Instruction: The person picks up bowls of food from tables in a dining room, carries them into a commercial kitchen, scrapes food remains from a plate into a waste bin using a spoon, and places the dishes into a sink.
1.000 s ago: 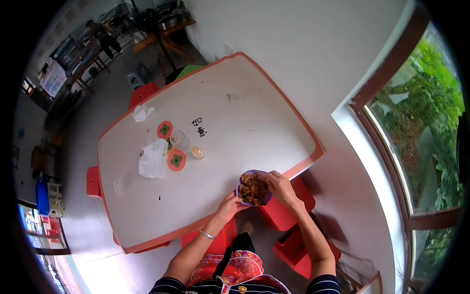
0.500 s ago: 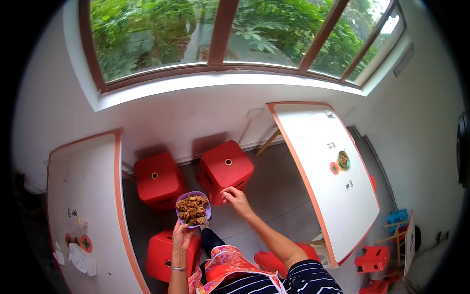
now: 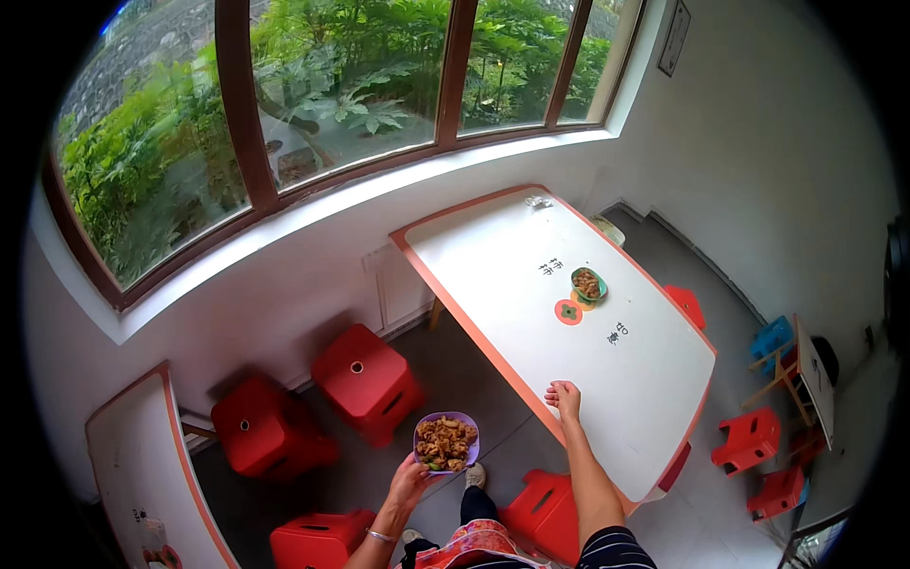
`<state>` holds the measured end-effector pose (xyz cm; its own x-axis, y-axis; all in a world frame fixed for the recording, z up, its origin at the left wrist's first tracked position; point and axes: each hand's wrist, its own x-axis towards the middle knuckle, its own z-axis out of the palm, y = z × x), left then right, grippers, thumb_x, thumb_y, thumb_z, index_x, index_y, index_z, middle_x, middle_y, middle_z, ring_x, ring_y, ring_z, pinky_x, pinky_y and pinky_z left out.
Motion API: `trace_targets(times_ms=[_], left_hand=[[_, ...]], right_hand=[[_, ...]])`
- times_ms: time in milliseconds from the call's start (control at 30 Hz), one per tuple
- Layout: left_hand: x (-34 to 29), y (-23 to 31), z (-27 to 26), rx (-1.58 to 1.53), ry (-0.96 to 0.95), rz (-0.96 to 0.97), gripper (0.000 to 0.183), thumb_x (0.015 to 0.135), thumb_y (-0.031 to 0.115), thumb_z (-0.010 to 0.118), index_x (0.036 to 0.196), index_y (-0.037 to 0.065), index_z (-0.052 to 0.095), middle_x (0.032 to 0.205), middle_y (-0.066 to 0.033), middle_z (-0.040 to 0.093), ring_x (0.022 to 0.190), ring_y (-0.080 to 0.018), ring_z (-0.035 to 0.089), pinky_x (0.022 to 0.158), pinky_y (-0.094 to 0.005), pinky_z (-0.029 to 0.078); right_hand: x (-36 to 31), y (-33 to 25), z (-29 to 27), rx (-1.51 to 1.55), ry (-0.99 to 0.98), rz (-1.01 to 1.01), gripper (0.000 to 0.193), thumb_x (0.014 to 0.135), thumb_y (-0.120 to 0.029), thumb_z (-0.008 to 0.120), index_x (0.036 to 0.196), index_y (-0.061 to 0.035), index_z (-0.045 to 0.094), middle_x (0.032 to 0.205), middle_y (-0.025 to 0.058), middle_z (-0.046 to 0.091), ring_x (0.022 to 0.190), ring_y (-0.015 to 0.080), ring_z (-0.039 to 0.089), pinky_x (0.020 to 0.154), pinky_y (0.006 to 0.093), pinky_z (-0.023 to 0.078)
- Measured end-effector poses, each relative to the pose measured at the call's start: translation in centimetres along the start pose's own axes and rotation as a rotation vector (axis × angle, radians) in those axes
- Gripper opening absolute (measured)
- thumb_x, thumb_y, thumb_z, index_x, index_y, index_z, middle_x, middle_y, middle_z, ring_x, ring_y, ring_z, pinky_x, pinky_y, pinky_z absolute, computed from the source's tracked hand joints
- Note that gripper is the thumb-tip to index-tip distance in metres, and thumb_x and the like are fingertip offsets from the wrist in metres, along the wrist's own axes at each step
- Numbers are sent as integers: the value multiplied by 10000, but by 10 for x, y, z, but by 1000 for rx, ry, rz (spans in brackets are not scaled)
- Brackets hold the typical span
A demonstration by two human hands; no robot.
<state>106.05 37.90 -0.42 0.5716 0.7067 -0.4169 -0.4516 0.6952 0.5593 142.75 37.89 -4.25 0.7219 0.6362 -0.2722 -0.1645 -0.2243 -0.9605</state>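
Note:
My left hand (image 3: 409,482) grips the near left rim of a purple bowl (image 3: 477,446), which is held out in front of me above the grey floor. Brown chunks of cooked food with a bit of green (image 3: 445,442) fill it. My right hand (image 3: 566,398) is over the near left edge of a white table (image 3: 483,256) with an orange border. Its fingers are loosely bent and a little apart, with nothing visible in them. Farther back on that table stands a green bowl (image 3: 589,284) of similar brown food.
Red stools (image 3: 365,375) stand on the floor to the left, and another red stool (image 3: 542,517) is by my right forearm. A second white table (image 3: 133,436) is at the far left. Windows (image 3: 351,85) line the wall ahead. Small red stools (image 3: 749,438) are at the right.
The view has turned right, bringing the right-hand table closer. The purple bowl has come along in my left hand. My right hand has moved from beside a red stool to the table's edge.

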Motion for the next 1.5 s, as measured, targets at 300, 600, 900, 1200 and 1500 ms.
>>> trace_targets(times_ms=[300, 600, 900, 1200, 1500], left_hand=[[128, -17, 77, 98, -109, -114, 409, 737, -23, 391, 1145, 7, 401, 1076, -115, 512, 948, -216, 538, 798, -345, 471], [200, -18, 138, 213, -17, -215, 350, 779, 7, 402, 1129, -9, 410, 1073, -128, 510, 969, -241, 528, 823, -366, 458], [225, -15, 164, 291, 6, -262, 397, 753, -31, 364, 1150, -52, 370, 1086, -154, 491, 977, -265, 521, 832, -368, 459], [226, -32, 154, 219, -74, -304, 354, 721, -43, 393, 1074, -41, 427, 997, -157, 537, 909, -271, 553, 781, -403, 480], [162, -66, 159, 358, -260, -478, 374, 709, -37, 396, 1082, -37, 427, 992, -153, 534, 883, -265, 563, 735, -381, 508]], right_hand=[[195, -28, -31, 227, 193, 40, 226, 814, -169, 461, 894, 41, 478, 745, 135, 562, 594, 214, 593, 485, 269, 495], [300, -33, -26, 198, 292, 134, 241, 813, -150, 459, 822, 91, 467, 687, 172, 572, 521, 250, 595, 423, 315, 501], [316, -47, -26, 172, 303, 271, 196, 734, -41, 475, 854, 113, 476, 635, 187, 572, 512, 241, 602, 407, 333, 505], [192, -23, -62, 269, 146, 287, 156, 715, -145, 484, 793, -9, 475, 629, 93, 550, 467, 167, 550, 411, 294, 484], [-63, -4, -162, 383, 222, 291, 149, 773, -144, 454, 816, -2, 445, 650, 125, 547, 533, 189, 571, 474, 306, 488]])
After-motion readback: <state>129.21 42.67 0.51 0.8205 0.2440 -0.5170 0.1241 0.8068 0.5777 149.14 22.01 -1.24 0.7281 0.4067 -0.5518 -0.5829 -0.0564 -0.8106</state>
